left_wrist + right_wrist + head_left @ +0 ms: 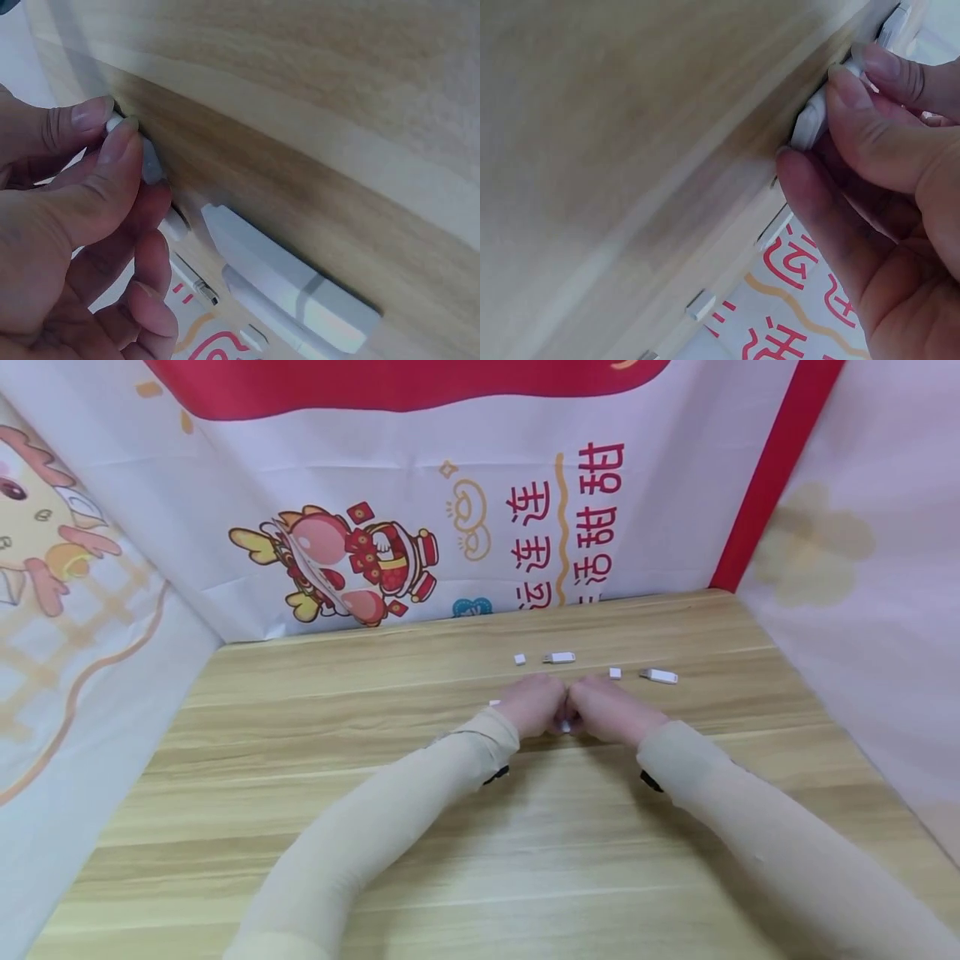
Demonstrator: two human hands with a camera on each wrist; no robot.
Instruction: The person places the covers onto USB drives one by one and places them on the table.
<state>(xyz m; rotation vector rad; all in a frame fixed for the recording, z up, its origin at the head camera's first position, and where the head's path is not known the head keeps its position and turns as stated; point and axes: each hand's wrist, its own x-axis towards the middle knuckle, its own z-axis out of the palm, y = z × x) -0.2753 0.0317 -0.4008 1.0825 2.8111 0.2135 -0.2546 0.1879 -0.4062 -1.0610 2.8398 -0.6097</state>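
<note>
My left hand (534, 703) and right hand (606, 708) meet over the wooden table with their fingertips together. Between them they pinch a small white USB flash drive (810, 124), each hand at one end. In the left wrist view the left thumb and index finger hold the white piece (152, 165), with the right thumb beside it. The right wrist view has the right thumb on top and the index finger below. Fingers cover the middle of the drive; I cannot tell whether a cap sits on it.
Beyond the hands lie an uncapped USB drive (560, 657) and a loose cap (520, 659). Another drive (660, 676) and cap (615, 673) are at the right. White sticks, one with a seam (292, 277), lie side by side near the left wrist. Printed cloth (660, 543) walls the back.
</note>
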